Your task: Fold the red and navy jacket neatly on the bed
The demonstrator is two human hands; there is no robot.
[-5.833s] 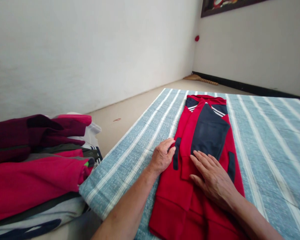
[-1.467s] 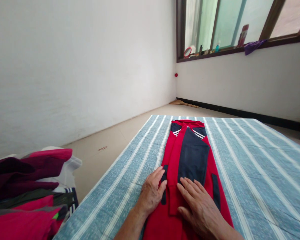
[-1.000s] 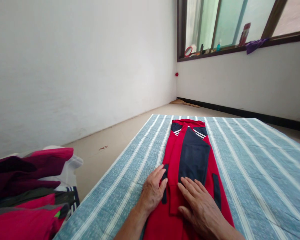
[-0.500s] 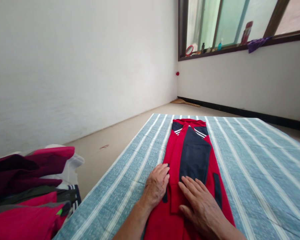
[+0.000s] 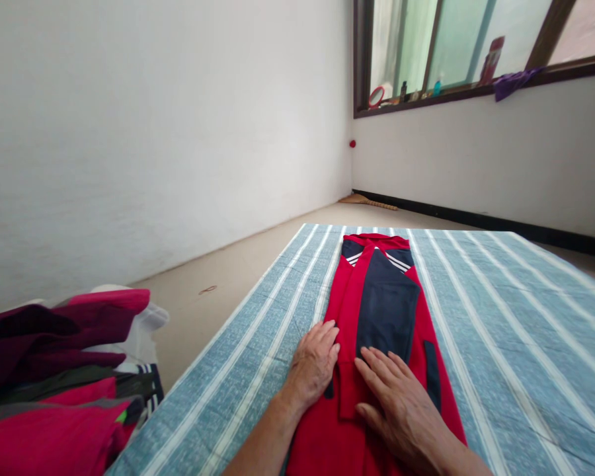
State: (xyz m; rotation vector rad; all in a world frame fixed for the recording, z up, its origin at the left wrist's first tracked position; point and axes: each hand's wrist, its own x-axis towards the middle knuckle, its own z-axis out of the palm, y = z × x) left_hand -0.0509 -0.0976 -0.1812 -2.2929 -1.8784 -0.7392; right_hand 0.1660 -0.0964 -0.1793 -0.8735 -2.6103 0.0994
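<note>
The fingers (image 5: 327, 336) of the left hand (image 5: 313, 365) lie together and flat, pressing on the left edge of a folded red and navy track top (image 5: 387, 311); they are open and grip nothing. The fingers (image 5: 379, 367) of the right hand (image 5: 401, 406) are spread and flat, open too, with their tips on the lower end of the navy panel and the thumb on the red cloth. A narrow red flap (image 5: 347, 390) lies between the hands, and a navy side strip (image 5: 432, 373) runs just beyond the right hand.

The top lies lengthwise down the middle of a blue-and-white striped mat (image 5: 500, 344), collar away from the person, its lower end running under the forearms and out of view. A pile of folded clothes (image 5: 54, 344) in red, maroon, grey and white sits on the floor (image 5: 258, 264) beside the mat's left edge. Far off, a broom (image 5: 369, 200) lies in the corner. On the window sill (image 5: 426, 106) stand a round mirror (image 5: 376, 97) and small bottles (image 5: 403, 91), and a purple cloth (image 5: 513, 84) hangs there.
</note>
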